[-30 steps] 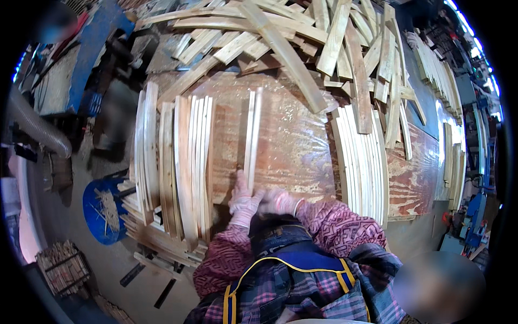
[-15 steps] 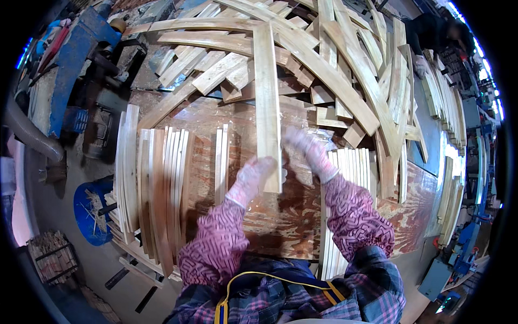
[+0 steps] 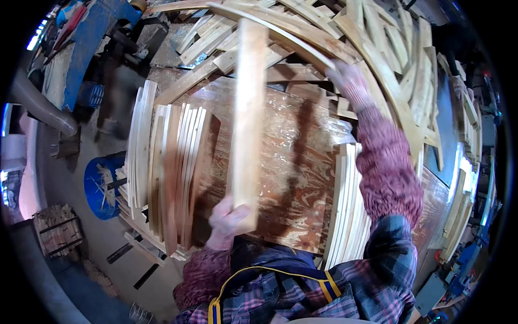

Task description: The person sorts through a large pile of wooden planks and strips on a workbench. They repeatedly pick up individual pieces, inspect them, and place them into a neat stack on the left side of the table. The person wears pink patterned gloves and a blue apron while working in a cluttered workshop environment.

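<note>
My left hand (image 3: 229, 218) is closed around the near end of a long pale wooden board (image 3: 248, 124). That board points away from me above the brown worktop (image 3: 291, 178), its far end reaching the pile. My right hand (image 3: 350, 83), blurred, is at the near end of another long board (image 3: 286, 36) on top of the pile of loose boards (image 3: 388, 86). This second board shows a thin bright edge, and the fingers seem closed on its end.
Left of the worktop's middle stands a row of boards on edge (image 3: 181, 162); another row (image 3: 345, 200) stands at the right. A blue tub (image 3: 100, 189) with wood scraps is on the floor at left. A dark machine with a blue panel (image 3: 86, 48) stands far left.
My left hand has drawn its board closer to my body. The right hand has left that board's side and reached up and right to the pile. The view has shifted slightly.
</note>
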Demonstrator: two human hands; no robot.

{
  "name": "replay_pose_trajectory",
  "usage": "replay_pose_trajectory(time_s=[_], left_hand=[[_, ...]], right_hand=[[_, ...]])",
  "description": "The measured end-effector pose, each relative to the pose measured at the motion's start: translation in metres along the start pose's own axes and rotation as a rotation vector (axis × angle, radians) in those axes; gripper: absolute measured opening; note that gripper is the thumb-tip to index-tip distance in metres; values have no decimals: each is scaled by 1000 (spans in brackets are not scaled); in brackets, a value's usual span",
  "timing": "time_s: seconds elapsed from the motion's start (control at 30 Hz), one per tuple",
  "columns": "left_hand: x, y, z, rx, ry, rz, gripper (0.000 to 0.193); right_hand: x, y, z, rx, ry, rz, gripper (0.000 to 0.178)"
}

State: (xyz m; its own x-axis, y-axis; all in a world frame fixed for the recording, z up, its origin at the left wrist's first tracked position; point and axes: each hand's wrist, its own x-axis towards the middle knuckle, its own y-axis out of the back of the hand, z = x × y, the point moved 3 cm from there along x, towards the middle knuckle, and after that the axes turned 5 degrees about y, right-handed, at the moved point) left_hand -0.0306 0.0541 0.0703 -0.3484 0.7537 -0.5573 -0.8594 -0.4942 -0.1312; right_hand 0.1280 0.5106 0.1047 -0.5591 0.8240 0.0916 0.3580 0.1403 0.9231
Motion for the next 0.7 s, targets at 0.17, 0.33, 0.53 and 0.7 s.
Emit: replay_pose_trajectory(time_s=[0.17, 0.33, 0.53, 0.7], left_hand=[[-48, 170, -54, 743, -277, 399, 65], [-41, 226, -38, 1541, 27, 654, 91], [-44, 263, -62, 1099, 52, 461, 82], [-33, 99, -4, 1392, -414, 581, 85]], right_hand=[[-222, -19, 7, 1193, -529, -206, 44], [-332, -49, -71, 1552, -842, -250, 48], [-387, -100, -98, 1976, -870, -180, 46], [-432, -128, -133, 2871, -671, -145, 41]])
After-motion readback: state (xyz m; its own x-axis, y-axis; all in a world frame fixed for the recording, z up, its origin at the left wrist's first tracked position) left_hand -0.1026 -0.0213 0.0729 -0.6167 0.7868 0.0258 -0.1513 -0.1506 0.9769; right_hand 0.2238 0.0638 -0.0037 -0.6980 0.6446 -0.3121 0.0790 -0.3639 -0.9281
